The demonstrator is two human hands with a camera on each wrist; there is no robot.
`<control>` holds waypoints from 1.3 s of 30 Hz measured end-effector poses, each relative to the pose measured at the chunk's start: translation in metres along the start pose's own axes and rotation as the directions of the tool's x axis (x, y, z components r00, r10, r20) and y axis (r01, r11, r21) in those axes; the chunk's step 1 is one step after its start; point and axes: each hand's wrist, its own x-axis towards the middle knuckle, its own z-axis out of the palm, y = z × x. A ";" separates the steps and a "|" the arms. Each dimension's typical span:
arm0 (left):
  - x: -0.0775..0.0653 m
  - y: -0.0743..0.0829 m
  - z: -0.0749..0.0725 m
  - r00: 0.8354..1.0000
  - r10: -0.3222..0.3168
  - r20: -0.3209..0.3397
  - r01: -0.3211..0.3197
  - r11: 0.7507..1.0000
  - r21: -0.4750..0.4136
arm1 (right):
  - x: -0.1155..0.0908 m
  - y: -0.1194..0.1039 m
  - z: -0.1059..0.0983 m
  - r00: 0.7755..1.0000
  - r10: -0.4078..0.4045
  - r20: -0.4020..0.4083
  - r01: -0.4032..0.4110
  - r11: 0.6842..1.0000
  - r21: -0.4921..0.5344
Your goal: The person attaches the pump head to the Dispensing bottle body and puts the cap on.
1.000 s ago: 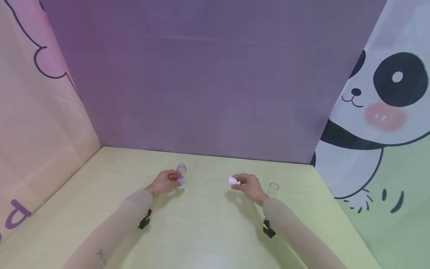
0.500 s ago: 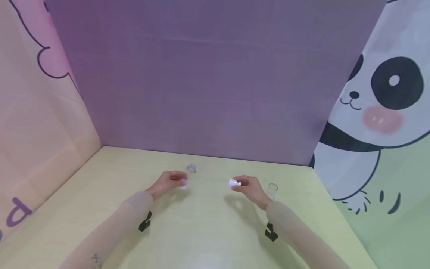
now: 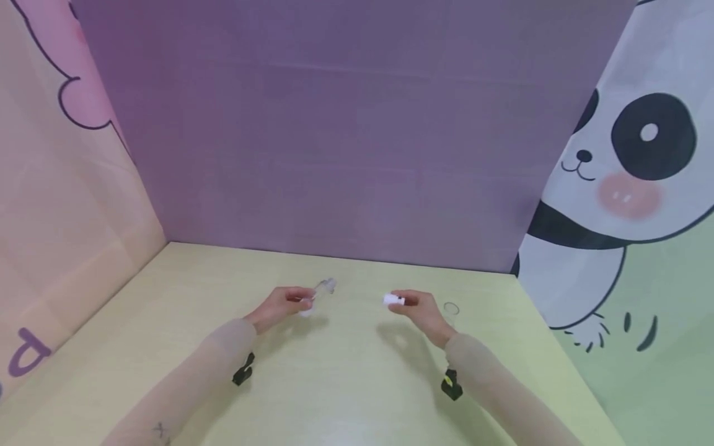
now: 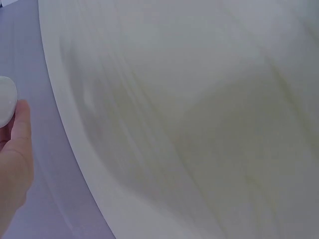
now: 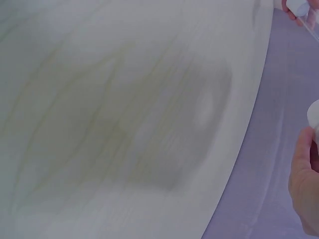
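My left hand [image 3: 281, 305] grips a slim clear tube-like piece [image 3: 329, 285] with a white end [image 3: 305, 308]. Its clear end leans up and to the right, over the table. A rounded white end [image 4: 7, 102] shows at the left edge of the left wrist view. In my right hand [image 3: 421, 310], thumb and fingers pinch a small white piece [image 3: 393, 299] with a dark spot, held just above the table. The two pieces are apart. Both hands enter the right wrist view at its right edge, my left hand [image 5: 292, 15] at the top, with the white end and clear shaft beside it.
The pale wooden table [image 3: 346, 371] reaches back to a purple cloth wall [image 3: 346, 155]. A clear, ring-rimmed piece [image 3: 458, 309] stands behind my right wrist. Printed cloths flank the table, a panda cloth [image 3: 580, 272] on the right.
The clear piece has tipped from upright to a rightward lean as my left hand turned and shifted slightly right. The white piece has turned a little in my right hand.
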 end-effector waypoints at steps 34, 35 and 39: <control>0.008 0.008 0.021 0.997 -0.066 0.037 0.065 0.997 0.036 | 0.000 0.001 -0.005 1.000 0.003 -0.006 -0.003 0.997 0.079; 0.008 0.008 0.022 0.997 -0.065 0.042 0.064 0.997 0.033 | 0.000 0.000 -0.005 1.000 0.007 -0.007 -0.006 0.997 0.082; 0.010 0.007 0.025 0.997 -0.067 0.048 0.065 0.997 0.034 | 0.001 -0.002 -0.004 1.000 0.008 -0.002 -0.008 0.995 0.104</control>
